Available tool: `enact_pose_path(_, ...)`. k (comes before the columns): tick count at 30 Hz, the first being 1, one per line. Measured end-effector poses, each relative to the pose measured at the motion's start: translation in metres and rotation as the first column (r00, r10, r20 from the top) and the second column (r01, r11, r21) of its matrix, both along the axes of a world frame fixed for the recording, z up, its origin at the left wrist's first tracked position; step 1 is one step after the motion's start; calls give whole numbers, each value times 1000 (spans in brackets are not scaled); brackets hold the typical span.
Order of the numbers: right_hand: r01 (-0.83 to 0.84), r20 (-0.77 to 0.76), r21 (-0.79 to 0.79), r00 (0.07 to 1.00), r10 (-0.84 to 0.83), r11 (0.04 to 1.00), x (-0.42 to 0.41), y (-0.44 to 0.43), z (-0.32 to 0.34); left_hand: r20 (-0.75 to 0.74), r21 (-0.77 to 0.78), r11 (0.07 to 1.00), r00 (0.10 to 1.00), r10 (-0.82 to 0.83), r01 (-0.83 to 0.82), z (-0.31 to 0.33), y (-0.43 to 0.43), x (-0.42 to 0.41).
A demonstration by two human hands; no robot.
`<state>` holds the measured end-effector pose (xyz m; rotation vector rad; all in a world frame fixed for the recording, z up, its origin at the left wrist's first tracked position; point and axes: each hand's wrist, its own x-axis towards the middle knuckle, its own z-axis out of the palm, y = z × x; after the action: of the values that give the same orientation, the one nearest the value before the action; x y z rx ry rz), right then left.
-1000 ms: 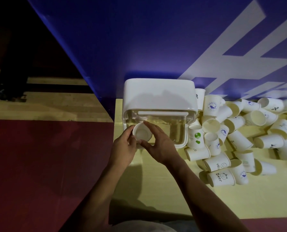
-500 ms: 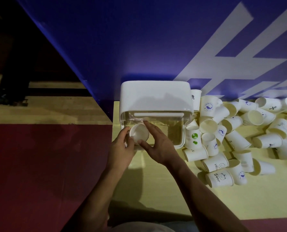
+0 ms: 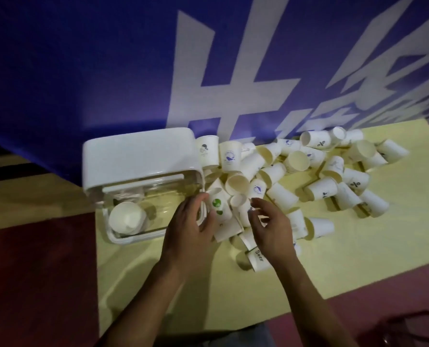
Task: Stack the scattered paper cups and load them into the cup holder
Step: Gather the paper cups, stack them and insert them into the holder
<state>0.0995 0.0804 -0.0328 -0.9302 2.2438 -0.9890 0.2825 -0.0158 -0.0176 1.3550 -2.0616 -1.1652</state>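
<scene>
Head view: left hand (image 3: 186, 226) & right hand (image 3: 267, 226) both empty, fingers spread, near "Beer" cup (image 3: 258, 259).

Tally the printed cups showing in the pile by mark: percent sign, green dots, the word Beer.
Percent-sign cups: 2
Green-dot cup: 1
Beer cup: 1
Total: 4
</scene>
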Motion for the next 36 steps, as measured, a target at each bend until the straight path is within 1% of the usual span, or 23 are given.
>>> enact_pose_path(2,46,18,9,999,-47,999,-31,13,3,0,-15,1000,1000,-14,14,-1,1,-36)
enact_pose_path(5,61,13,17,998,-62,998,-69,29,3,26,-58,998,1000,-4,5,-7,-3,-83)
enact_pose_path(8,58,53,13,997,-59,998,-103,42,3,136,-67,997,990,38,-29,-19,-23,-125)
enact_pose_path(10,29,54,16,998,-30,999,-121,49,2,246,-70,994,964,100,-85,-28,-41,-149)
enact_pose_path(13,1,85,27,996,-3,1000,-150,57,1,392,-93,980,898,198,-176,-34,-63,-180)
enact_pose_path(18,-38,100,63,995,31,997,-201,54,-11,508,-99,976,834,217,-193,-42,-77,-209)
enact_pose_path(22,-37,74,79,997,31,996,-232,36,-22,531,-88,968,811,246,-236,-43,-79,-218)
enact_pose_path(24,-28,52,100,998,23,995,-244,20,-26,504,-81,963,823,262,-257,-37,-75,-217)
enact_pose_path(26,-31,50,134,998,24,990,-258,1,-32,402,-47,955,869,288,-294,-31,-68,-217)
enact_pose_path(27,-44,44,152,998,37,987,-263,-9,-36,321,-7,946,895,309,-324,-26,-62,-218)
enact_pose_path(29,-91,18,198,996,89,976,-273,-29,-44,162,129,919,922,352,-374,-16,-48,-224)
enact_pose_path(32,-160,5,262,986,164,952,-281,-55,-56,-22,303,890,932,362,-339,-9,-29,-234)
enact_pose_path(34,-201,-8,282,977,212,938,-284,-66,-63,-84,387,865,922,379,-320,-9,-22,-237)
enact_pose_path(36,-219,-21,288,972,235,932,-286,-72,-69,-82,416,851,919,386,-320,-12,-19,-238)
